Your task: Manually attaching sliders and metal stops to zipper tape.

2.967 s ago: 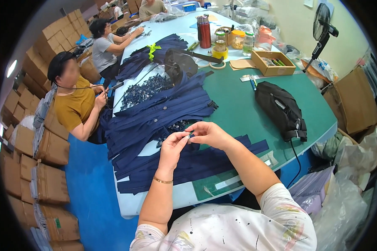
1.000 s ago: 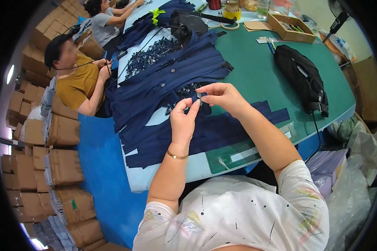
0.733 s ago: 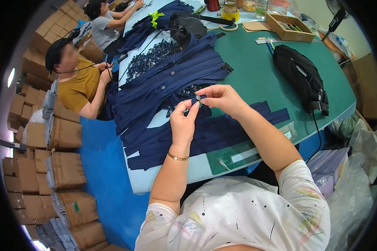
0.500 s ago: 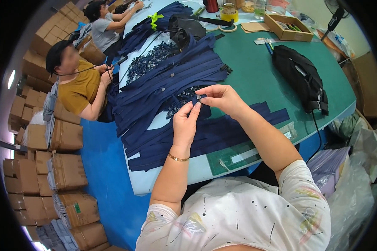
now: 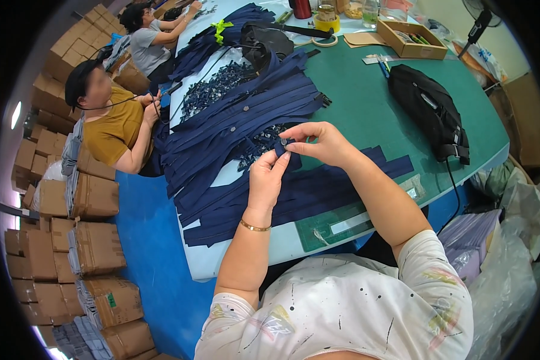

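Observation:
My left hand (image 5: 266, 179) pinches the end of a navy zipper tape (image 5: 279, 149) between thumb and fingers. My right hand (image 5: 323, 143) meets it there, thumb and forefinger closed on a small shiny piece, likely a zipper slider (image 5: 284, 143), at the tape's end. Fingers partly cover how the two fit together. Beneath and beyond my hands lie long navy tapes (image 5: 222, 135) in a broad layered heap. A pile of small dark shiny pieces (image 5: 269, 139) shows just behind my left hand, and a larger pile (image 5: 213, 90) lies farther off.
A green cutting mat (image 5: 354, 102) covers much of the table. On it lie a black bag (image 5: 429, 108) at right and a wooden tray (image 5: 411, 39) at the back. Two people (image 5: 117, 120) work along the left side. Cardboard boxes (image 5: 99, 246) are stacked at left.
Both hands stay together at the tape's end. My fingers have shifted slightly around the small piece, and the left hand has turned a little.

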A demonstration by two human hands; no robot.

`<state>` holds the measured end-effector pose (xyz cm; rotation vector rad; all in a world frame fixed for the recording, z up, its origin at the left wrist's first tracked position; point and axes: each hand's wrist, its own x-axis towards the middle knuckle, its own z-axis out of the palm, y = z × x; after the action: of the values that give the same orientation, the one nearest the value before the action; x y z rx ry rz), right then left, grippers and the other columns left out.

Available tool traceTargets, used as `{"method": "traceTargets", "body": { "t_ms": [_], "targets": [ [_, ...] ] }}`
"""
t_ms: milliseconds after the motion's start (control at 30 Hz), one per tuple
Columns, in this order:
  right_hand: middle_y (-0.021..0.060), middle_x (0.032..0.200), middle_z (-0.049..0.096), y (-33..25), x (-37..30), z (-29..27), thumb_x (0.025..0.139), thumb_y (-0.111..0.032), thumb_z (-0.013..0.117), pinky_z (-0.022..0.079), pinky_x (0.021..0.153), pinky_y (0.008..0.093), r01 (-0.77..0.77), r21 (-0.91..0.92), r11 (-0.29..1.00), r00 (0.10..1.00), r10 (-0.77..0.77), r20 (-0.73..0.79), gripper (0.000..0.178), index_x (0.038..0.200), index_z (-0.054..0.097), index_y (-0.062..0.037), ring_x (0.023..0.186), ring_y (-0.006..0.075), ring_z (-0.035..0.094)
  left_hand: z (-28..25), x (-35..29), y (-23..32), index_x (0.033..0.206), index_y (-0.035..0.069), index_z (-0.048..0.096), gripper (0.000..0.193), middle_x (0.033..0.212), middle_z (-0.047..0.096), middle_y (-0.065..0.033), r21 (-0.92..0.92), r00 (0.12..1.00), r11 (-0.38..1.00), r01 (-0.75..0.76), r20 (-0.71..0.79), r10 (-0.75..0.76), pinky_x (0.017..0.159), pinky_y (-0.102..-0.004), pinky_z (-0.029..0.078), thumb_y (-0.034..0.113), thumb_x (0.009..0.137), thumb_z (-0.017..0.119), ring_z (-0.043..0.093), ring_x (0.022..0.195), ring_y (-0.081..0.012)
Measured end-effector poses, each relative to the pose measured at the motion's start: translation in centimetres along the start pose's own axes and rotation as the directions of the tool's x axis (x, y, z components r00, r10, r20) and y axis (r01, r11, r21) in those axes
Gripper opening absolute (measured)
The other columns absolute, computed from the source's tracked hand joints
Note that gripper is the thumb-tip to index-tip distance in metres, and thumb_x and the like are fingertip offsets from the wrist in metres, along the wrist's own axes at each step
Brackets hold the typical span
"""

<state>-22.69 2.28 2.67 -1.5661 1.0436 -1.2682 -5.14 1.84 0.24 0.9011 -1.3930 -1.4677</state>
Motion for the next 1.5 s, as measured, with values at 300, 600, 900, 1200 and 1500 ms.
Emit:
{"method": "traceTargets", "body": {
  "t_ms": [300, 600, 900, 1200, 1500],
  "targets": [
    [0.0031, 0.079, 0.068, 0.0, 0.3, -0.3, 0.079, -0.014, 0.072, 0.048, 0.066, 0.0234, -0.133, -0.056, 0.989, 0.991, 0.133, -0.011, 0.017, 0.092, 0.071, -0.0039, 0.07, 0.0079, 0.059, 0.1, 0.1, -0.3, 0.093, 0.0, 0.066, 0.016, 0.075, 0.056, 0.0071, 0.113, 0.999, 0.993, -0.03, 0.039, 0.026, 0.06, -0.0183, 0.036, 0.015, 0.091, 0.06, 0.042, 0.067, -0.0009],
    [0.0009, 0.079, 0.068, 0.9, -0.1, -0.1, 0.079, -0.012, 0.073, 0.046, 0.066, 0.0216, -0.121, -0.035, 0.992, 0.992, 0.12, -0.028, 0.015, 0.093, 0.072, -0.0056, 0.071, 0.0052, 0.057, 0.8, -0.4, 0.3, 0.082, 0.003, 0.063, 0.017, 0.069, 0.047, 0.0104, 0.042, 0.999, 0.998, 0.042, 0.006, -0.042, 0.053, -0.0191, 0.027, 0.016, 0.092, 0.059, 0.034, 0.063, -0.0003],
    [-0.0015, 0.088, 0.063, 0.1, 0.1, -0.5, 0.076, -0.009, 0.075, 0.046, 0.07, 0.0232, -0.094, -0.037, 0.995, 0.995, 0.096, 0.041, 0.038, 0.112, 0.066, -0.0102, 0.076, 0.0074, 0.053, 0.3, 0.1, -0.1, 0.075, 0.002, 0.06, 0.021, 0.066, 0.044, 0.0104, 0.051, 0.997, 0.998, -0.029, -0.073, 0.033, 0.053, -0.0189, 0.026, 0.015, 0.092, 0.059, 0.033, 0.062, -0.0006],
    [0.001, 0.079, 0.065, 0.9, 0.3, -0.7, 0.081, -0.02, 0.071, 0.044, 0.064, 0.0251, -0.107, -0.134, 0.985, 0.994, 0.111, 0.018, 0.018, 0.094, 0.073, -0.0086, 0.072, 0.0092, 0.055, -0.2, 0.3, -0.7, 0.068, -0.001, 0.047, 0.029, 0.067, 0.043, 0.0011, 0.237, 0.997, 0.968, -0.079, -0.003, 0.082, 0.059, -0.024, 0.034, 0.013, 0.088, 0.062, 0.037, 0.065, -0.0077],
    [0.0037, 0.079, 0.065, 1.2, 0.2, -0.5, 0.078, -0.019, 0.073, 0.045, 0.064, 0.0261, -0.085, -0.14, 0.986, 0.995, 0.092, 0.041, 0.018, 0.092, 0.073, -0.0067, 0.072, 0.0119, 0.057, -0.2, 0.2, -1.2, 0.073, -0.004, 0.05, 0.026, 0.077, 0.054, -0.0056, 0.29, 0.995, 0.953, -0.089, -0.017, 0.098, 0.065, -0.0251, 0.039, 0.013, 0.088, 0.063, 0.045, 0.069, -0.0121]
  ]
}}
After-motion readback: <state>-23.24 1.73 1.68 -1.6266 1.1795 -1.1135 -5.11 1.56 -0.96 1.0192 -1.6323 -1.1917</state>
